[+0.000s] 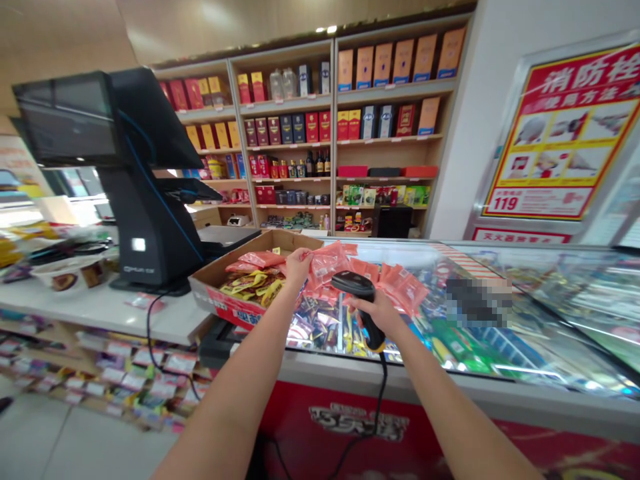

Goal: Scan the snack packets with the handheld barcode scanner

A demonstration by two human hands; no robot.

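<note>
My right hand (376,312) is wrapped round the grip of a black corded barcode scanner (354,285), whose head points up and to the left above the glass freezer top. Pinched in my left hand (299,262) is the edge of a pinkish-red plastic packet (325,264), just left of the scanner head. More such red packets (403,287) lie in a loose heap on the glass, behind and right of the scanner. Beside my left forearm stands an open cardboard box (220,297) with red packets and yellow-brown snack packets (255,285) inside.
A black checkout terminal (150,200) stands on the white counter (165,320) at left. The scanner's cable (383,387) hangs down the freezer's red front. Under the sliding glass (500,273) lie colourful packages. Shelves of boxed goods (287,127) line the back wall.
</note>
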